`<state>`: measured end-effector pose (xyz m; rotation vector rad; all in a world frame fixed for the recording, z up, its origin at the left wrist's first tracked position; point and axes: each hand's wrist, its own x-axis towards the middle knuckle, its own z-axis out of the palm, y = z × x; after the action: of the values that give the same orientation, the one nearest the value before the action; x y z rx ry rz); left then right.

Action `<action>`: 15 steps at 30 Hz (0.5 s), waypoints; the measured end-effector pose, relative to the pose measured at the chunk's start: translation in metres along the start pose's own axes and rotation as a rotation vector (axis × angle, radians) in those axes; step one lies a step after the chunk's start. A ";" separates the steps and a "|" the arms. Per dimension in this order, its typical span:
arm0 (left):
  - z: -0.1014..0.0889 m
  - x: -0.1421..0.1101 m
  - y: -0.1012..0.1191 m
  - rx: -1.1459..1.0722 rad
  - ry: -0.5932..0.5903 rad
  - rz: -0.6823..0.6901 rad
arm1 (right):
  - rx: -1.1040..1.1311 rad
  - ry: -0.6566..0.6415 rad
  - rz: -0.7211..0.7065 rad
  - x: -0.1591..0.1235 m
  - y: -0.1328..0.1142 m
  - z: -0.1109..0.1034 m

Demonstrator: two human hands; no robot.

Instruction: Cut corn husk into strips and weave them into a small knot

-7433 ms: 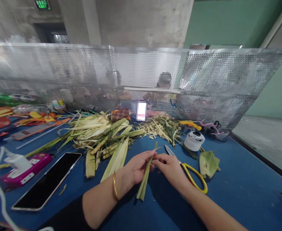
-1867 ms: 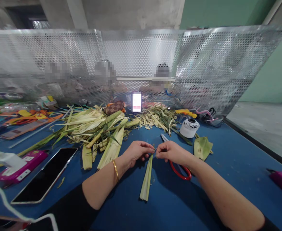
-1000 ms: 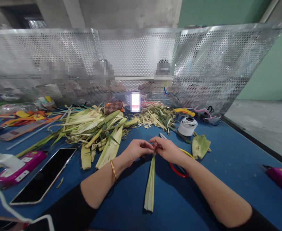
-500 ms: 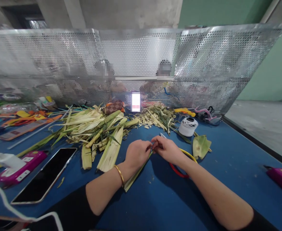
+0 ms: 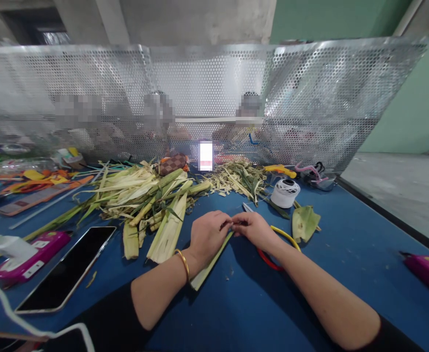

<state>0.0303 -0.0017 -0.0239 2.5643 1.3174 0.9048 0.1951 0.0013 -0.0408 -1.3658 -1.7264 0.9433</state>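
A narrow, pale-green folded strip of corn husk [image 5: 211, 266] lies slantwise at the lower centre of the frame, its wide end beside the gold-bangled wrist. The left hand [image 5: 207, 235], at the centre, has its fingers clamped on the strip's upper end. The right hand [image 5: 256, 231], just beside it, has its fingers pinched together at the same end; what lies between them is hidden.

Scissors with yellow and red handles [image 5: 289, 236] lie partly under the right forearm on the blue tabletop [image 5: 244, 313]. Right of centre sit a white spool of thread [image 5: 285, 194] and a cupped green husk piece [image 5: 305, 224]. A heap of pale husks [image 5: 137, 188] spreads left of centre, with a black-screened phone [image 5: 68, 269] at lower left.
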 end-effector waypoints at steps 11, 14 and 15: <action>-0.004 0.010 -0.014 -0.212 -0.106 -0.304 | -0.133 0.123 -0.088 0.000 -0.008 -0.024; -0.006 0.012 -0.017 -0.073 -0.153 -0.347 | -0.105 0.065 -0.062 -0.002 -0.008 -0.030; -0.006 0.012 -0.017 -0.036 -0.163 -0.354 | -0.082 0.035 -0.048 -0.002 -0.008 -0.030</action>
<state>0.0201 0.0172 -0.0196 2.2195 1.6143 0.6333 0.2184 0.0008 -0.0202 -1.3781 -1.7808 0.8260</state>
